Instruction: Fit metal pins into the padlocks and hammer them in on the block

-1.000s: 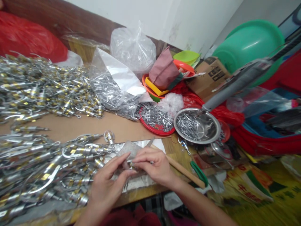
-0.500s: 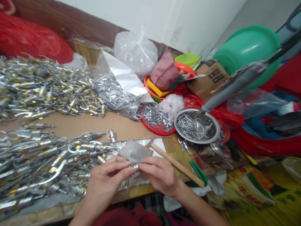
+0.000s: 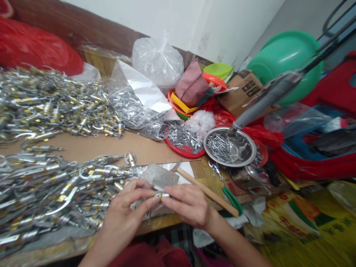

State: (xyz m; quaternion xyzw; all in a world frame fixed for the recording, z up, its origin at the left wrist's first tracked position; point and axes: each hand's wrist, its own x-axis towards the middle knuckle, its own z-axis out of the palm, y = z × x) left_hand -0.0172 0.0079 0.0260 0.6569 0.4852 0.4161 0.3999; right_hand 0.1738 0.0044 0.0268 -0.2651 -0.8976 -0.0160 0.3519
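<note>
Between the fingertips of both hands is a small silver and brass-coloured metal fitting (image 3: 160, 196). My left hand (image 3: 132, 203) pinches its left end, and my right hand (image 3: 189, 204) pinches its right end; the fingers hide much of it. Just beyond the hands lies a flat grey metal block (image 3: 160, 175). A hammer with a wooden handle (image 3: 208, 193) lies to the right of my right hand. Left of my left hand spreads a pile of similar metal fittings (image 3: 61, 193) with curved hooks and brass bands.
Farther back is a second heap of fittings (image 3: 55, 104). A red tray (image 3: 191, 155) of small metal pieces and a steel bowl (image 3: 249, 157) of metal pins stand at centre right. A grey-handled tool (image 3: 267, 98) slants over the bowl. A clear bag (image 3: 128, 107) holds metal pieces.
Both hands still hold the fitting, which now sits at a slightly different angle with more silver showing at its right end. The camera view has shifted slightly.
</note>
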